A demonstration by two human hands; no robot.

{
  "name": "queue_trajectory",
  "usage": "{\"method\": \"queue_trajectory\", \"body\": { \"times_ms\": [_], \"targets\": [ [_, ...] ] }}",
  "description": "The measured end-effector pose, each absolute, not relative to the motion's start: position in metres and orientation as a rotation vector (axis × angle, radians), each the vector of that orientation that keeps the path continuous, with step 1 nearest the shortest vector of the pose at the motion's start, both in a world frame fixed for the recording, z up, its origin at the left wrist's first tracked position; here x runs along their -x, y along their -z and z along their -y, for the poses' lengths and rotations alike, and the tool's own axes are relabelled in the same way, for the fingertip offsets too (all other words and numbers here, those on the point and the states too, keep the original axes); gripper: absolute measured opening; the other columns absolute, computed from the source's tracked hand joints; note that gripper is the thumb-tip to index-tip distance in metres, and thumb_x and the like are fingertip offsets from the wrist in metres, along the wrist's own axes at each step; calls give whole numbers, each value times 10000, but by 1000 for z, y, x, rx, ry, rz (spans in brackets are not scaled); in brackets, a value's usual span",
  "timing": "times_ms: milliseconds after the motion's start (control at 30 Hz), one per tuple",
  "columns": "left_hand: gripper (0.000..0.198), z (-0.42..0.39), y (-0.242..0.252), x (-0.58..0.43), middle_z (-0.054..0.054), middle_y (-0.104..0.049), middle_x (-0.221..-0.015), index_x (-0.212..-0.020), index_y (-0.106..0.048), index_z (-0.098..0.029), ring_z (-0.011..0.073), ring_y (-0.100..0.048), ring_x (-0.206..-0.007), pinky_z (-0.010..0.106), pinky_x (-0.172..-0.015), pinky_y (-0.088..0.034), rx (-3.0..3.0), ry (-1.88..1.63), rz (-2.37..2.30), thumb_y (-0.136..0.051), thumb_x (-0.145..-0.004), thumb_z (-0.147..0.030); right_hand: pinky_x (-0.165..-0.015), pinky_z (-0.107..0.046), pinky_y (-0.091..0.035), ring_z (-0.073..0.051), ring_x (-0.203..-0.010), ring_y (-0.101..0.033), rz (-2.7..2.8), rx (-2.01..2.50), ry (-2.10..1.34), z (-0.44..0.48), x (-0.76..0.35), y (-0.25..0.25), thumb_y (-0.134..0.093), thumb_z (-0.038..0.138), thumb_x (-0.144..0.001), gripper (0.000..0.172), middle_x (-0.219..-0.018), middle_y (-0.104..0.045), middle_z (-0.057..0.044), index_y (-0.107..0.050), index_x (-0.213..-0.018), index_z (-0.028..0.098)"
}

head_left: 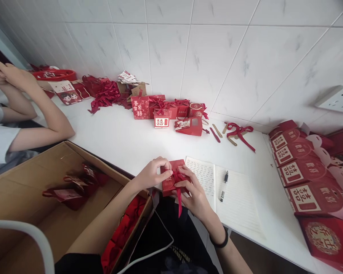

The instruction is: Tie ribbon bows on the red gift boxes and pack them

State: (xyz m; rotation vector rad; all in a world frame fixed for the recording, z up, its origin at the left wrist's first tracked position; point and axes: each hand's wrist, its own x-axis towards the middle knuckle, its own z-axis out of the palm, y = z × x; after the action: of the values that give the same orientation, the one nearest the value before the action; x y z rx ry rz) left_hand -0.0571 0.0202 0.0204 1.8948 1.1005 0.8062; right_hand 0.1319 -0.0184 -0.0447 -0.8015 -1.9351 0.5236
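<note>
A small red gift box (168,185) is between my hands at the front edge of the white table. Dark red ribbon (179,201) is tied around it, and one tail hangs down over the near side. My left hand (156,173) pinches the ribbon at the bow with thumb and forefinger. On the other side, my right hand (193,190) has its fingers on the ribbon and the box, gripping from the right. An open notebook (202,171) with handwriting lies just right of the box, a black pen (224,185) across its right page.
Several red gift boxes (141,108) stand along the tiled wall, near a ribbon heap (105,95). Loose ribbon (240,131) lies farther right. Larger red boxes (305,194) line the right side. A cardboard carton (25,171) stands at left, beside another person's arm (50,118).
</note>
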Motion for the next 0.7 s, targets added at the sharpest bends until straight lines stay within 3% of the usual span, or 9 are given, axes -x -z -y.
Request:
{"method": "queue_trajectory", "body": {
  "times_ms": [167,333,500,600,700],
  "targets": [
    [148,-22,-17,55,-17,-573,-691,-639,-514,-186,130,-513,-680,266,-704,-412,-1882,-801,-1098,-533,-773,-246,-994,-470,-453,-289,-1323,-321,1924,817,-522,20,-131,45,-571,144,-851,110,-1261,-455,-112,-587,-936,213],
    [190,-25,-12,54,-36,-517,-640,-663,-488,-186,114,-474,-619,245,-626,-391,-1879,-780,-1096,-520,-812,-300,-967,-471,-476,-295,-1327,-313,1931,810,-527,20,-131,45,-565,117,-845,141,-1265,-452,-122,-579,-953,206],
    [124,-19,-16,55,-52,-545,-637,-931,-508,-205,132,-523,-642,277,-714,-426,-1871,-761,-1164,-478,-826,-264,-985,-466,-460,-288,-1313,-342,1899,817,-508,19,-131,45,-576,134,-839,126,-1248,-478,-119,-590,-942,207],
    [158,-9,-19,59,-9,-604,-770,-946,-549,-213,159,-563,-763,323,-820,-426,-1959,-759,-1310,-474,-811,-248,-984,-474,-458,-293,-1309,-347,1892,812,-508,19,-131,46,-583,144,-840,119,-1243,-481,-120,-595,-940,208],
    [223,3,-20,61,45,-587,-1021,-995,-557,-221,165,-546,-827,301,-746,-454,-1934,-879,-1442,-492,-784,-256,-970,-479,-470,-299,-1310,-345,1886,805,-511,19,-130,48,-575,127,-837,129,-1240,-476,-122,-598,-935,209]
  ]
}}
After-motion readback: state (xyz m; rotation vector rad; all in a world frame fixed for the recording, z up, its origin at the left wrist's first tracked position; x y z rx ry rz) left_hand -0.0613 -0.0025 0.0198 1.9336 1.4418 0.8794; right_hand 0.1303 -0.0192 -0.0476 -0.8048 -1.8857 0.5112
